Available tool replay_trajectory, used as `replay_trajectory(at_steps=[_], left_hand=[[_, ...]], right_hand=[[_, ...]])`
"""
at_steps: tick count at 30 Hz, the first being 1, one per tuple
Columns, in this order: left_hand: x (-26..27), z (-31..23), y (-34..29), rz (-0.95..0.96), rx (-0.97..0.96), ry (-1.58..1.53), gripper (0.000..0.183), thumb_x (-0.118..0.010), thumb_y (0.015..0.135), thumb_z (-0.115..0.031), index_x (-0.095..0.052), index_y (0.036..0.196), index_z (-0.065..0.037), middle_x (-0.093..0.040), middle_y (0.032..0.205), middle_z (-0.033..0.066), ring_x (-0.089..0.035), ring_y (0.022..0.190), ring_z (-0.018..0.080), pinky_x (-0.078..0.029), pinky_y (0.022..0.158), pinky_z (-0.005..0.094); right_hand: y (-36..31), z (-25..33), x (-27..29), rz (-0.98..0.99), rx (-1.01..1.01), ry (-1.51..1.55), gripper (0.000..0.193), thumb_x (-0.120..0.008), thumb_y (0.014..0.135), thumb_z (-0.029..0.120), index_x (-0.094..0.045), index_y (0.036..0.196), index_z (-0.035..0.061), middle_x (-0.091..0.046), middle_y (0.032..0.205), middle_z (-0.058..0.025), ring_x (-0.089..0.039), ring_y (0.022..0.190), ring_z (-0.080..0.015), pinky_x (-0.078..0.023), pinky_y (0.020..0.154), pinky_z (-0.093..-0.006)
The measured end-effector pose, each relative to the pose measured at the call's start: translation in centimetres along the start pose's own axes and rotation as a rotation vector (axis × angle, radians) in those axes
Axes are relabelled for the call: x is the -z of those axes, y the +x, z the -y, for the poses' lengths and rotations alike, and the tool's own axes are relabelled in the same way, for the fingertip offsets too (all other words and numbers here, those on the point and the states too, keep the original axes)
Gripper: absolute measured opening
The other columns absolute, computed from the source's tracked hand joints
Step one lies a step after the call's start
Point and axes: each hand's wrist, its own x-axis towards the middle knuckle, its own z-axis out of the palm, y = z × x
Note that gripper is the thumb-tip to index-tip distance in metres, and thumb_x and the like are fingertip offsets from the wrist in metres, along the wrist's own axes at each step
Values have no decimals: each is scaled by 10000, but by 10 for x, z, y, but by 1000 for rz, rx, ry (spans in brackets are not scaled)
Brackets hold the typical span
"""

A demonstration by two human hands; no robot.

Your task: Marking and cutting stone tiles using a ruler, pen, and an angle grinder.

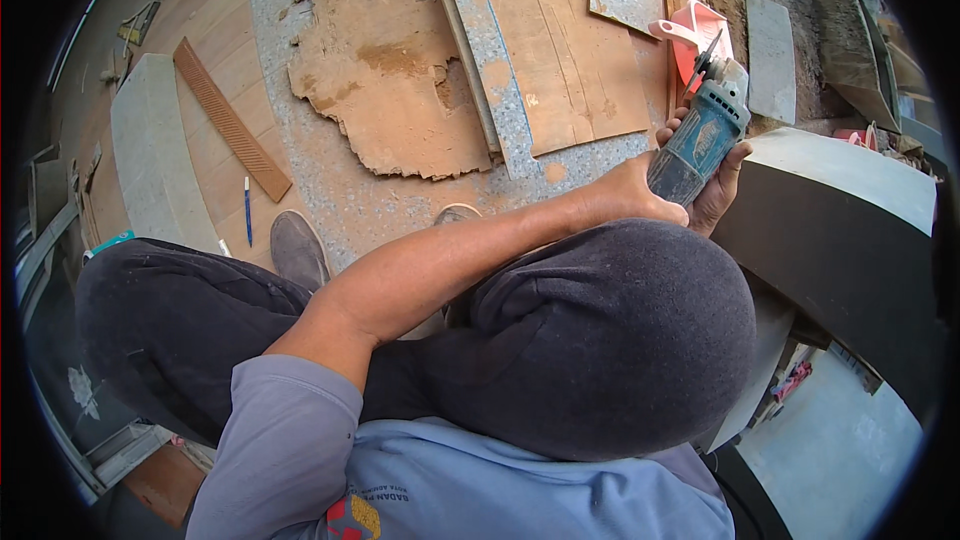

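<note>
A pale label (pixel 706 136) sits on the blue-green grinder's (pixel 700 135) body; nothing else.

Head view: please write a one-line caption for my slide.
Seated person grips a blue angle grinder in one hand beside a curved stone slab.

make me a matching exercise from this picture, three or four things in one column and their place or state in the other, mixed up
Things:
1. blue-green angle grinder
2. blue pen
3. pink plastic scoop
4. long brown ridged strip

Places or states:
a. lying loose on the wooden floor beside a grey shoe
b. gripped in a hand above the knee
c. slanted across the floor on the left
d. behind the tool's disc end

Pairs: 1-b, 2-a, 3-d, 4-c
</note>
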Motion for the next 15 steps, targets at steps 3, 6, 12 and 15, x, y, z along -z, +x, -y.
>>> replay_trajectory(at_steps=[3, 6, 12, 15], left_hand=[[-2, 7, 4, 6, -18, 30, 928, -861, 743, -338, -447, 1440, 113, -627, 1296, 248, -647, 1226, 328, -491, 1091, 426], [-3, 11, 3, -12, -25, 22, 973, -865, 733, -342, -413, 1460, 121, -613, 1320, 255, -641, 1246, 334, -490, 1108, 430], [-13, -5, 0, -72, 6, 75, 975, -856, 735, -304, -389, 1471, 133, -609, 1321, 265, -637, 1256, 342, -491, 1100, 412], [-21, -6, 5, -115, 56, 116, 953, -838, 738, -288, -390, 1460, 142, -615, 1303, 269, -641, 1241, 341, -493, 1090, 403]], right_hand=[[-1, -2, -2, 2, -21, 44, 942, -675, 962, 649, -444, 1478, -104, -640, 1227, -252, -707, 1084, -336, -622, 976, -464], [-2, -5, -10, -56, -12, -1, 951, -647, 959, 691, -464, 1464, -94, -647, 1155, -230, -710, 1026, -305, -642, 893, -420], [3, 2, -8, -102, -29, -52, 948, -576, 959, 760, -504, 1415, -68, -648, 1146, -226, -724, 969, -282, -655, 820, -396], [3, 11, -24, -156, -36, -75, 948, -556, 950, 786, -546, 1361, -68, -669, 1093, -218, -738, 923, -281, -661, 797, -388]])
